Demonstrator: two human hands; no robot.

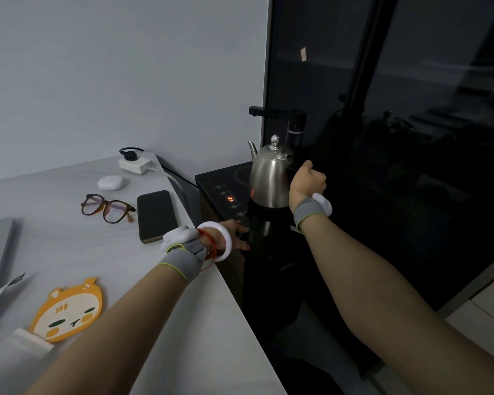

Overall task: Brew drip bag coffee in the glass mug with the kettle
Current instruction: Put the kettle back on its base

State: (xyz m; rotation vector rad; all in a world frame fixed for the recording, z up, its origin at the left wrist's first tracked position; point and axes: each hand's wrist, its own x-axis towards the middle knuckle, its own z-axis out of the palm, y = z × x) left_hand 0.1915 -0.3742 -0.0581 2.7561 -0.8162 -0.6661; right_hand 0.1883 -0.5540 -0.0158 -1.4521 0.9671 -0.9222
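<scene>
Kettle (268,178) gripped at handle by right hand (308,181).

Both bare forearms reach from the near edge toward the far right. The left grip (234,233) lies low, palm down, its fingers straight and pointing away. The right grip (308,181), farther and higher, is curled into a fist round the kettle (268,178) handle, thumb uppermost.

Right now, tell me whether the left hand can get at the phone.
Probably yes: the phone lies flat beside the left hand, whose fingers rest on the black cooktop edge holding nothing; nothing stands between them.
</scene>
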